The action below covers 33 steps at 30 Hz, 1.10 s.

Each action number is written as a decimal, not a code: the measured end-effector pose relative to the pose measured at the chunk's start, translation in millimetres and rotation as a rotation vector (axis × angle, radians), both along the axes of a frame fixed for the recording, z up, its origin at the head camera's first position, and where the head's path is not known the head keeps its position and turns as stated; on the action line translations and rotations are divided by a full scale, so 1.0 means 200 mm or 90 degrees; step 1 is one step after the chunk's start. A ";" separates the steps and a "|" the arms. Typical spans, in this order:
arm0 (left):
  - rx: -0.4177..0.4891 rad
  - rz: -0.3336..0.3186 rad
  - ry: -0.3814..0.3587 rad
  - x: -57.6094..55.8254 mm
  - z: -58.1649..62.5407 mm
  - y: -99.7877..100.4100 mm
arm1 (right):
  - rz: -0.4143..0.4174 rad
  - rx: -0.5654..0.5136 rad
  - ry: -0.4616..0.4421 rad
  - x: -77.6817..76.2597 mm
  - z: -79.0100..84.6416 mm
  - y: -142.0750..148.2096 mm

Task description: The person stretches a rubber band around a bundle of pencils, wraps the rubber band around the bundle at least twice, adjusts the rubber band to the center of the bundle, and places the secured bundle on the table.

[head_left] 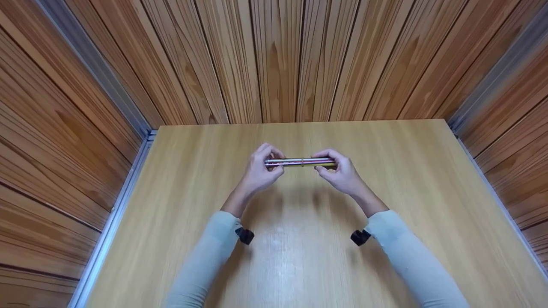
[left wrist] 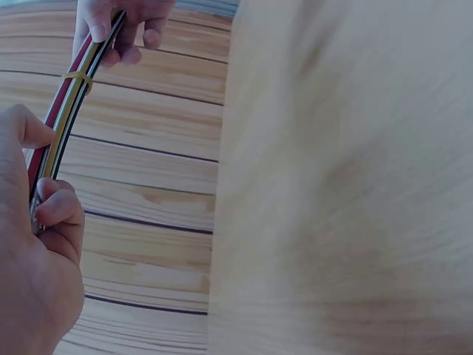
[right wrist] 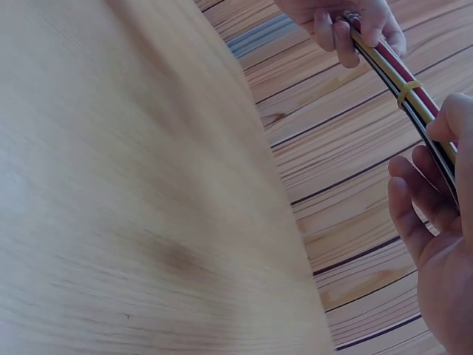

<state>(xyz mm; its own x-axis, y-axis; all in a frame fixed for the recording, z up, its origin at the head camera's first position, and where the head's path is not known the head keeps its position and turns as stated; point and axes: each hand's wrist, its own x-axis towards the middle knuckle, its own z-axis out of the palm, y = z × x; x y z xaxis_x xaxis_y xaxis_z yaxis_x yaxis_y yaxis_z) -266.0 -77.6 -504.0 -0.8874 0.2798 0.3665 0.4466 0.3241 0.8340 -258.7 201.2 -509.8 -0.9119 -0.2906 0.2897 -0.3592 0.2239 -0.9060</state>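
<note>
A bundle of pencils (head_left: 293, 162), with red, yellow, black and pale barrels, lies level above the table. A yellowish rubber band (right wrist: 409, 92) runs round its middle. My left hand (head_left: 260, 170) pinches the left end between thumb and fingers. The right end is held by my right hand (head_left: 342, 174) in the same way, thumb on the near side. In the left wrist view, curled fingertips (left wrist: 59, 203) lie against the dark lower barrels. Both tips of the bundle are partly hidden by the hands.
The wooden table (head_left: 282, 265) carries the shadows of both arms. Wood-plank walls (head_left: 278, 64) enclose it at the back and sides, with metal rails (head_left: 113, 214) along the edges. A small black camera (head_left: 245, 235) sits on each wrist.
</note>
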 end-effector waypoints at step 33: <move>-0.132 0.057 -0.176 -0.02 -0.43 -0.10 | -0.014 0.159 -0.113 -0.07 -0.38 0.08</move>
<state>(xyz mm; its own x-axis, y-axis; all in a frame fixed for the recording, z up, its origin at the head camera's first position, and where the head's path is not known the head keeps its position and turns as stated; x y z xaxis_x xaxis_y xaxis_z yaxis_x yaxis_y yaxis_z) -269.6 -98.3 -589.1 -0.9695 0.2392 0.0527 0.1753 0.5273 0.8314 -272.1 217.4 -586.7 -0.9488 -0.3123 0.0477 -0.1930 0.4532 -0.8703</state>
